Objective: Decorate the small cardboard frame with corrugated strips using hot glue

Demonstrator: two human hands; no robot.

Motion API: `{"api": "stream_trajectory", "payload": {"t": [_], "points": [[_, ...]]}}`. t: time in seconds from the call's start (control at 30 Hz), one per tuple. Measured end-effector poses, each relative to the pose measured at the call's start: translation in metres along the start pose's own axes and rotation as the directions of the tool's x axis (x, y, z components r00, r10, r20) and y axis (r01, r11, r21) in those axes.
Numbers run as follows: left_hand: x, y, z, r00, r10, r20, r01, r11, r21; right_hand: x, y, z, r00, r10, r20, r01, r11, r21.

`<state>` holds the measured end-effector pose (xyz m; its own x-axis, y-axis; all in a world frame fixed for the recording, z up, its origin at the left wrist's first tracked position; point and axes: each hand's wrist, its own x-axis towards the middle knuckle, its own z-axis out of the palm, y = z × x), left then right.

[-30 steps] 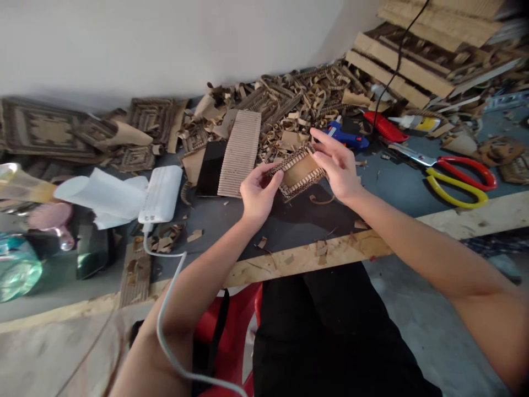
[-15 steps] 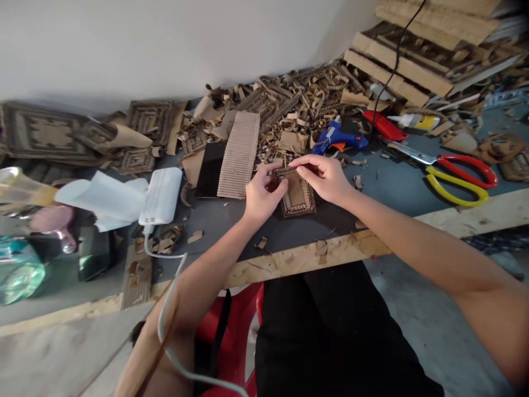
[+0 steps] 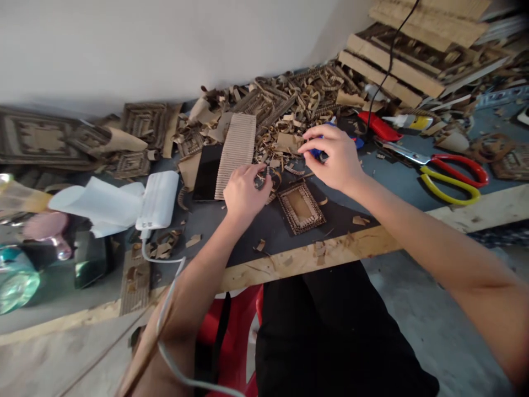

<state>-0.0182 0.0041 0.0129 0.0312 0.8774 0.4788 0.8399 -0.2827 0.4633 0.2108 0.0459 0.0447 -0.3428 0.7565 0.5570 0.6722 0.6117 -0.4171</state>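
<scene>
A small rectangular frame of corrugated cardboard (image 3: 320, 212) lies flat near the table's front edge, with neither hand on it. To its upper left, my left hand (image 3: 247, 190) hovers low by the cardboard scraps, thumb and forefinger curved apart with a gap between them. My right hand (image 3: 334, 157) is raised above and to the right of the frame. Its fingers are bent and spread, and nothing shows in them. Behind it, the blue glue gun (image 3: 359, 143) is mostly hidden. A ribbed cardboard sheet (image 3: 236, 149) rests on a black flat panel (image 3: 205, 179) beside my left hand.
Cardboard strips and scraps (image 3: 285, 102) are heaped along the wall. Scissors with red and yellow handles (image 3: 450, 190) lie right, near a glue bottle (image 3: 413, 121). A white power bank (image 3: 158, 198) with a cable and a pink hairbrush (image 3: 45, 227) are left. Cardboard frames (image 3: 45, 138) stack behind.
Both hands have come off the small cardboard frame. The left moved left and slightly down; the right rose toward the glue gun, covering it. The frame now lies slightly turned and fully visible.
</scene>
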Motion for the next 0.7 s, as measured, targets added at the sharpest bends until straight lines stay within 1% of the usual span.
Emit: {"api": "stream_trajectory", "payload": {"t": [0.03,0.1,0.13,0.2,0.3,0.43,0.53,0.7], "points": [[0.001,-0.004,0.002,1.0,0.008,0.024,-0.009,1.0,0.024,0.004,0.002,-0.002,0.996,-0.017,0.087,0.021,0.999,-0.042],[0.002,-0.009,0.006,0.997,0.04,0.064,-0.043,0.998,0.04,0.012,0.007,-0.004,0.967,-0.051,0.249,0.081,0.991,-0.11],[0.001,-0.009,0.008,0.996,0.06,0.07,-0.063,0.997,0.039,0.014,0.008,-0.004,0.948,-0.072,0.31,0.118,0.984,-0.132],[-0.001,-0.008,0.01,0.994,0.095,0.052,-0.097,0.995,0.028,0.016,0.01,-0.002,0.918,-0.129,0.376,0.201,0.967,-0.158],[-0.003,-0.003,0.01,0.988,0.152,0.021,-0.152,0.988,-0.002,0.014,0.008,0.008,0.898,-0.211,0.387,0.299,0.936,-0.185],[-0.003,0.0,0.009,0.979,0.202,-0.004,-0.202,0.979,-0.03,0.01,0.003,0.018,0.893,-0.228,0.388,0.33,0.918,-0.221],[-0.003,-0.001,0.011,0.982,0.19,-0.02,-0.191,0.981,-0.039,0.008,0.001,0.016,0.892,-0.238,0.385,0.346,0.907,-0.239],[-0.004,-0.001,0.014,0.981,0.192,-0.003,-0.191,0.979,-0.075,0.006,0.003,0.012,0.893,-0.247,0.375,0.365,0.887,-0.285]]}}
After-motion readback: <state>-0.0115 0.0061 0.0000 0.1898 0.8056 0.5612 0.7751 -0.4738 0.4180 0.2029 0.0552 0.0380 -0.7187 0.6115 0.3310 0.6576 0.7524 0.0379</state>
